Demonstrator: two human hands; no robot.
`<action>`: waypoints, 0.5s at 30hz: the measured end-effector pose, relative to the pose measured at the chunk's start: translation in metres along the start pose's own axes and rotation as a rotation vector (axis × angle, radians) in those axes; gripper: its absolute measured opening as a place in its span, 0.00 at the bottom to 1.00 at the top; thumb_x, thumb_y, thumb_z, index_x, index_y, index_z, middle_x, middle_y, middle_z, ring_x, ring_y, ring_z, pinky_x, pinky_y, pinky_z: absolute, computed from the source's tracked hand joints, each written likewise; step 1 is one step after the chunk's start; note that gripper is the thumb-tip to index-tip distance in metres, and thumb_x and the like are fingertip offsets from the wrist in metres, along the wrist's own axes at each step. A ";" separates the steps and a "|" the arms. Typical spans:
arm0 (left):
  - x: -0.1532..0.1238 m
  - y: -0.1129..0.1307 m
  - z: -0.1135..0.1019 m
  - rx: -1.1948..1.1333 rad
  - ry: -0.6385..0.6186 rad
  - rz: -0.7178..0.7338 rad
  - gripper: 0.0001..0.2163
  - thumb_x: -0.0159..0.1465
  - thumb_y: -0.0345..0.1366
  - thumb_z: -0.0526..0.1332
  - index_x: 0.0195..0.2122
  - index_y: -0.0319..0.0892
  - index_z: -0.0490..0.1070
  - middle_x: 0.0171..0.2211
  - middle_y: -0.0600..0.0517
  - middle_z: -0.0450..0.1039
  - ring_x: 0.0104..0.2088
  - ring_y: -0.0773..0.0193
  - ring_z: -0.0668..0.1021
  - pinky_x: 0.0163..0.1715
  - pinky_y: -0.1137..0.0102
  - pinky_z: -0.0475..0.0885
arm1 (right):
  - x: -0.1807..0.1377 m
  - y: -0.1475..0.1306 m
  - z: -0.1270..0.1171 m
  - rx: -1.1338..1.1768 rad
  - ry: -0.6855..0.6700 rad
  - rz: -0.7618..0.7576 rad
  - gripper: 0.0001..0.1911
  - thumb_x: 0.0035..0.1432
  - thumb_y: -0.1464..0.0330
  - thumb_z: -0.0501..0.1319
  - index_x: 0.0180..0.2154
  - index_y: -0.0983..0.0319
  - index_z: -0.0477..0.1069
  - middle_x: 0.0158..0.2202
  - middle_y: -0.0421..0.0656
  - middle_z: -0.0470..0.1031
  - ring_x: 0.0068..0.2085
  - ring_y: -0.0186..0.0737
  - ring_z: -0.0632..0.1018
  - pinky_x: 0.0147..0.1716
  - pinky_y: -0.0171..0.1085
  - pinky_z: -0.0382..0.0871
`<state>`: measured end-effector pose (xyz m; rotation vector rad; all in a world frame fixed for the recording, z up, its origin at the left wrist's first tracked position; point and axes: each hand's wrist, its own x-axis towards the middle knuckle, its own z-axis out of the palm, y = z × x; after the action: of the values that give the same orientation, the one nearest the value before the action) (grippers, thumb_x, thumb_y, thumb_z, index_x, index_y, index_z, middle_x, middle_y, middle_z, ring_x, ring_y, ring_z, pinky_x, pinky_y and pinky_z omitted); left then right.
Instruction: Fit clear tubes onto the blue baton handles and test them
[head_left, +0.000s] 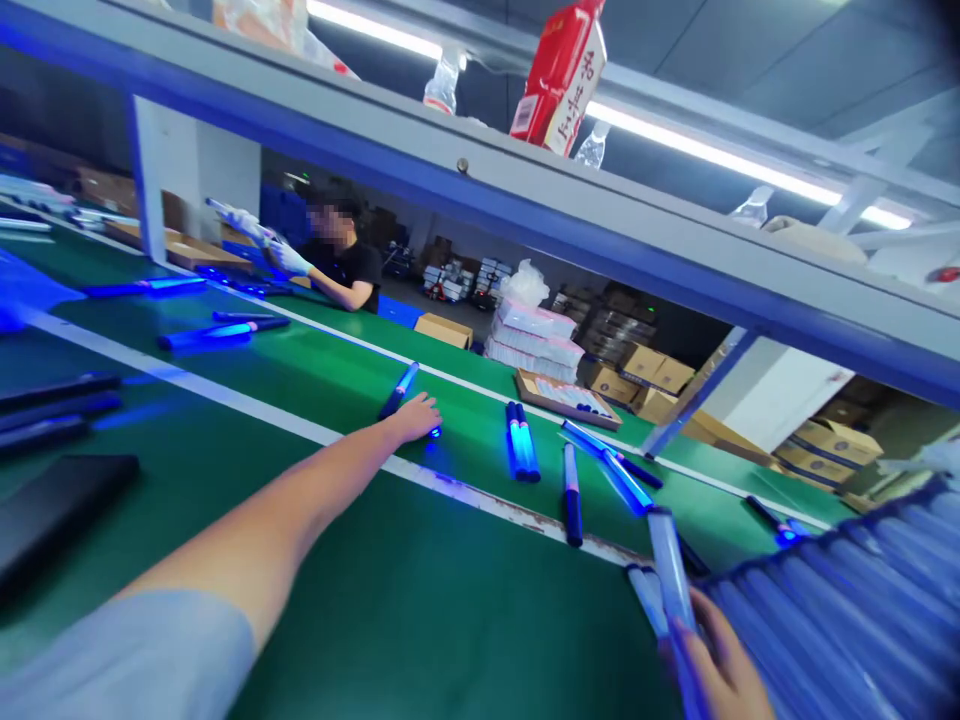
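My left hand [415,416] reaches far out over the green conveyor belt [420,600], fingers curled down on a glowing blue light stick [400,387]. At the bottom right, my right hand [718,668] is closed around two translucent blue light sticks [669,570] that point up and away. Loose sticks lie on the belt between the hands: a lit pair [521,441], a dark single one [572,494] and a crossed group [615,468].
A large pile of blue sticks [855,620] fills the lower right. A person in white gloves [289,258] works across the belt. A cardboard tray [566,398], stacked white packets [534,340] and boxes [825,445] stand behind. A grey shelf beam [480,190] runs overhead. A black flat object [52,505] lies left.
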<state>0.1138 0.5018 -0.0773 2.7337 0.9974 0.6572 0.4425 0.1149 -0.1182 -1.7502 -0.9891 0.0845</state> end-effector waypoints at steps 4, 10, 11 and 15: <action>-0.036 0.070 0.011 -0.277 -0.029 0.047 0.17 0.69 0.46 0.60 0.49 0.38 0.72 0.46 0.41 0.75 0.49 0.50 0.77 0.52 0.56 0.71 | 0.004 -0.088 0.038 0.759 -0.021 0.290 0.24 0.45 0.60 0.72 0.43 0.58 0.70 0.28 0.34 0.72 0.23 0.30 0.72 0.21 0.30 0.66; -0.173 0.199 0.029 -1.098 -0.347 -0.133 0.26 0.72 0.53 0.50 0.65 0.43 0.56 0.34 0.51 0.72 0.31 0.61 0.78 0.33 0.66 0.74 | 0.006 -0.133 0.087 1.357 -0.128 0.332 0.19 0.45 0.69 0.66 0.41 0.58 0.64 0.24 0.28 0.64 0.20 0.23 0.63 0.19 0.25 0.60; -0.191 0.213 0.031 -1.256 -0.392 -0.195 0.27 0.70 0.53 0.55 0.64 0.43 0.58 0.35 0.52 0.71 0.30 0.63 0.76 0.33 0.66 0.73 | -0.001 -0.135 0.089 1.399 -0.148 0.335 0.18 0.47 0.68 0.66 0.41 0.59 0.64 0.24 0.28 0.63 0.20 0.23 0.62 0.19 0.24 0.59; -0.218 0.243 0.045 -1.446 -0.449 -0.230 0.25 0.67 0.51 0.62 0.59 0.42 0.64 0.37 0.51 0.71 0.30 0.68 0.71 0.31 0.71 0.68 | -0.033 -0.138 0.090 1.462 -0.234 0.322 0.17 0.53 0.64 0.68 0.41 0.59 0.64 0.24 0.28 0.62 0.19 0.22 0.61 0.19 0.24 0.60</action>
<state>0.1248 0.1753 -0.1225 1.3506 0.3840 0.3992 0.2971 0.1730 -0.0564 -0.5013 -0.4835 0.9713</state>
